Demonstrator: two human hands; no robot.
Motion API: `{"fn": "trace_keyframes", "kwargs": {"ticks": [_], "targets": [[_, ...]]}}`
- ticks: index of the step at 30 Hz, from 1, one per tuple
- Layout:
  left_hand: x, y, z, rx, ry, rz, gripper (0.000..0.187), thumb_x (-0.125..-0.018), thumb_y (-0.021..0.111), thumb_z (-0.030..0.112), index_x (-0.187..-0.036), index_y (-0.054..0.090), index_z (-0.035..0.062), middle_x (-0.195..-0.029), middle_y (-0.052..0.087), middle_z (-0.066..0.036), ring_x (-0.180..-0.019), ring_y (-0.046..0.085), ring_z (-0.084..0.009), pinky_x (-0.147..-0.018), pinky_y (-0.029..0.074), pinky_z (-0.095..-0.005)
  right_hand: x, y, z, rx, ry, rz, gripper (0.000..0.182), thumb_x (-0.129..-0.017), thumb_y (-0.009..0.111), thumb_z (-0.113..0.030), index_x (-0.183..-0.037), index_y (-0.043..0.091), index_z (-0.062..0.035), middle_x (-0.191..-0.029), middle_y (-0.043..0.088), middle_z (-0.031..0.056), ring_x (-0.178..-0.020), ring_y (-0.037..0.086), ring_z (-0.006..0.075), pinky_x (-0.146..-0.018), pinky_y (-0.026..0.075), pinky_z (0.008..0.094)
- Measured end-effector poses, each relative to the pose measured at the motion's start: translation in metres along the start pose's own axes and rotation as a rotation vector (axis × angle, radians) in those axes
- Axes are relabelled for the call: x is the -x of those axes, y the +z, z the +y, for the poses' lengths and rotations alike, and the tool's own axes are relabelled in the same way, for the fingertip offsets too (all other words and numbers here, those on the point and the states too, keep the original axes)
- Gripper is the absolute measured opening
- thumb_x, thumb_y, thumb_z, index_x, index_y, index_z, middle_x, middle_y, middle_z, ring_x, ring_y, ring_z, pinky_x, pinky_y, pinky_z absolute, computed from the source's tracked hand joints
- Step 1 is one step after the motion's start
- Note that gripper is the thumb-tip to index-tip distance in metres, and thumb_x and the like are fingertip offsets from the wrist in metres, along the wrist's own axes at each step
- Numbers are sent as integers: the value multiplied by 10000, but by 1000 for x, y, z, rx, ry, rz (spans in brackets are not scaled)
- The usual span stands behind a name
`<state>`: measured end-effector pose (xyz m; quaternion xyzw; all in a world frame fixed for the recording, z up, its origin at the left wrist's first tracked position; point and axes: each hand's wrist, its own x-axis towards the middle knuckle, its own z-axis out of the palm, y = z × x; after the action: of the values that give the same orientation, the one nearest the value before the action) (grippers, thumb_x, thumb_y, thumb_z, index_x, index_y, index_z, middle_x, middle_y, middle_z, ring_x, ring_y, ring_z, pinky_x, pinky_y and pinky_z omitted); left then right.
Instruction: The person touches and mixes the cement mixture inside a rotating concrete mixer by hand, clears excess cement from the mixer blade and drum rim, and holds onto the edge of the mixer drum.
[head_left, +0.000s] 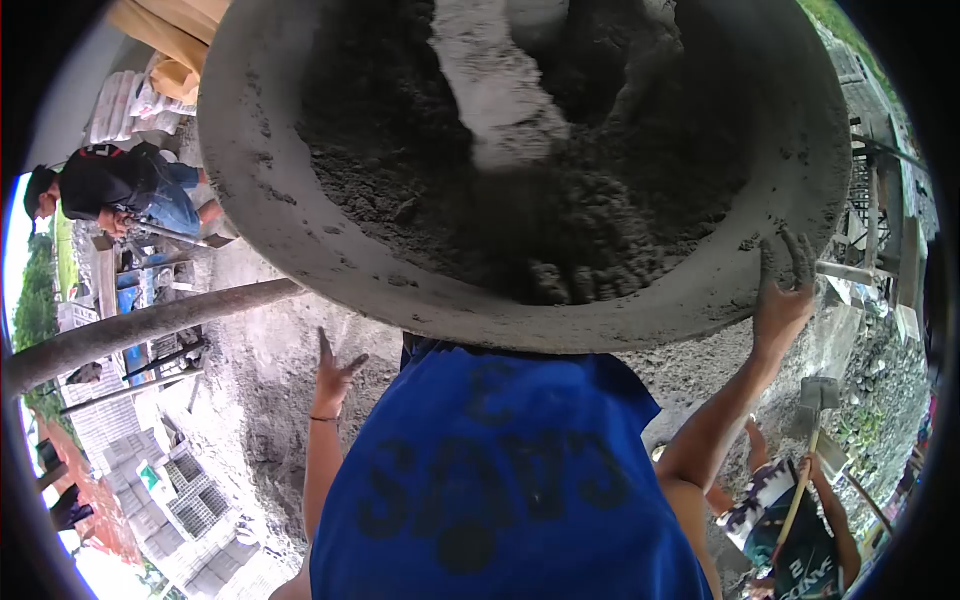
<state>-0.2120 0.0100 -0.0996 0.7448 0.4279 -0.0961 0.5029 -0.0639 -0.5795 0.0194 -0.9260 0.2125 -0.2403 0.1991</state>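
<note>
A large grey mixer drum fills the top of the view, its wide mouth tipped toward my chest. Wet dark concrete mix lies inside, with a smooth pale grey streak above it; part of the mix is blurred. My right hand, coated in grey, is hooked over the drum's lower right rim with its fingertips on the inner face. Off to the left, my left hand is held in the air below the rim, fingers spread and nothing in it. My blue shirt sits just under the drum's edge.
A thick pole runs from the left toward the drum. One person at left holds a shovel; another person at lower right has a long-handled shovel. Concrete blocks and stacked sacks stand at left.
</note>
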Motion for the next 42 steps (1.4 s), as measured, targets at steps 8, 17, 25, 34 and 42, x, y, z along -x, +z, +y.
{"fn": "trace_keyframes", "kwargs": {"ticks": [8,17,25,34,42], "targets": [[66,-8,195,-226,839,563,219,-965,629,178,-1003,735,-10,-876,747,-161,-833,741,-200,-747,610,-331,-22,-24,-44,-445,-179,-100,337,-859,718,-18,-1194,685,-22,-1188,694,126,-1131,638,220,-992,491,353],[81,21,267,-225,1394,338,491,-825,777,327,-1204,675,32,-1370,577,-172,-1287,535,-330,-1053,456,-516,-29,-36,-114,-664,-504,-229,489,-879,699,-89,-1349,567,-68,-1310,623,144,-1210,602,246,-920,558,358],[149,31,361,314,1930,-270,448,-923,612,365,-1232,652,42,-1392,550,-177,-1344,453,-401,-1109,361,-553,-50,-90,-132,-626,-659,-214,463,-893,688,-120,-1335,565,-59,-1290,622,133,-1199,592,233,-927,551,358],[155,29,366,341,1970,-379,522,-941,528,430,-1272,611,35,-1410,519,-199,-1350,439,-405,-1114,342,-566,-45,-93,-137,-654,-607,-214,407,-892,692,-124,-1283,599,-55,-1223,646,122,-1140,612,215,-904,550,345],[153,25,366,354,1994,-433,591,-957,452,488,-1308,575,29,-1425,491,-218,-1356,426,-409,-1118,325,-578,-36,-91,-137,-662,-564,-196,359,-892,696,-128,-1236,629,-52,-1163,668,112,-1086,629,200,-884,549,334]]}}
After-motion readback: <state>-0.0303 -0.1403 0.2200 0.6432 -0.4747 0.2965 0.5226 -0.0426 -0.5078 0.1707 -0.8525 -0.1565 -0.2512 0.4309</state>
